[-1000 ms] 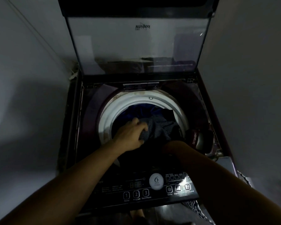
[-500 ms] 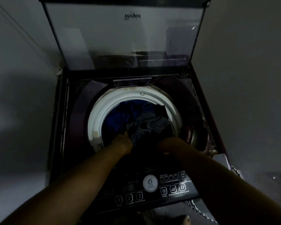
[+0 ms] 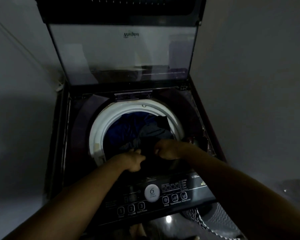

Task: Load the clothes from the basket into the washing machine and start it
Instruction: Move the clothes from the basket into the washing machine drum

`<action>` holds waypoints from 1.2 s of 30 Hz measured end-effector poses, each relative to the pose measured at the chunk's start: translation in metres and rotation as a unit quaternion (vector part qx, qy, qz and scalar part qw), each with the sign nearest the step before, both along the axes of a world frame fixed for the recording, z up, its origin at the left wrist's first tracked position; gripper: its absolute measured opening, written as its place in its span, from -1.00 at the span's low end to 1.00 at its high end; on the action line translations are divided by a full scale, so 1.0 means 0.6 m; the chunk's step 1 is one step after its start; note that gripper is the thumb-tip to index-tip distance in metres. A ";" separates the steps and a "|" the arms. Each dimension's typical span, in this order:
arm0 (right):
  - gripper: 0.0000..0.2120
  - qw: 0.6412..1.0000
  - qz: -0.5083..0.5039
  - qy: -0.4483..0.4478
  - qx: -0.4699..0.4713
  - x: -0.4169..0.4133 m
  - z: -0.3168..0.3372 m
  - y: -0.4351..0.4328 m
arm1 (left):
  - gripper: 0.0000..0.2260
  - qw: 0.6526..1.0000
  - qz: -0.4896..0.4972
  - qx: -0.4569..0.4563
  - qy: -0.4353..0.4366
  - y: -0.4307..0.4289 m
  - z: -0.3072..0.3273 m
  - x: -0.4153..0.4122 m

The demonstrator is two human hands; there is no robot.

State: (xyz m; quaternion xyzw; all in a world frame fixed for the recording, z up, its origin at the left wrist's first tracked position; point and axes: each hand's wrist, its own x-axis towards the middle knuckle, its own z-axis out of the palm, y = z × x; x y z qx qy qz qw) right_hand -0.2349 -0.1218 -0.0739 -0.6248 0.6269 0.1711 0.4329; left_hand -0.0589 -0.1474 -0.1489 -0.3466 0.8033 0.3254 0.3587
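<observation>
Open washing machine (image 3: pixel 96 134), our left hand (image 3: pixel 133 161) and right hand (image 3: pixel 169 150) both curled around a dark garment (image 3: pixel 150 161) at the drum's six o'clock.

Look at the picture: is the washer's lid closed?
No, the lid stands upright behind the open drum, which holds clothes.

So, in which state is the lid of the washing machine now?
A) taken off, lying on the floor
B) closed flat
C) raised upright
C: the lid stands upright behind the drum, and the clothes inside show through the opening.
</observation>
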 end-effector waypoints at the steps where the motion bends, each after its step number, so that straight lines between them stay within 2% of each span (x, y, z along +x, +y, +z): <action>1: -0.71 1.000 -0.005 -0.010 -0.023 -0.006 0.022 0.001 | -0.54 1.000 0.004 0.005 0.010 -0.004 0.009 -0.002; 6: -0.71 0.992 -0.049 -0.052 -0.108 -0.052 0.109 0.022 | -0.63 0.985 0.118 0.039 0.120 -0.034 0.103 -0.010; 10: -0.73 0.977 -0.087 -0.061 -0.183 -0.109 0.167 0.056 | -0.68 0.962 0.170 0.003 0.213 -0.045 0.167 -0.049; 14: -0.77 0.967 -0.126 -0.045 -0.216 -0.198 0.223 0.118 | -0.74 0.932 0.165 -0.026 0.323 -0.022 0.250 -0.143; 20: -0.72 0.946 -0.225 -0.021 -0.234 -0.362 0.258 0.237 | -0.74 0.900 0.142 0.009 0.411 0.075 0.331 -0.317; 24: -0.70 0.929 -0.293 -0.048 -0.221 -0.467 0.246 0.334 | -0.80 0.893 0.136 0.038 0.427 0.158 0.329 -0.422; 29: -0.74 0.910 -0.356 -0.086 -0.194 -0.575 0.195 0.436 | -0.78 0.902 0.157 0.062 0.398 0.260 0.295 -0.530; 36: -0.76 0.895 -0.402 -0.136 -0.135 -0.687 0.053 0.554 | -0.79 0.911 0.233 0.102 0.324 0.366 0.163 -0.634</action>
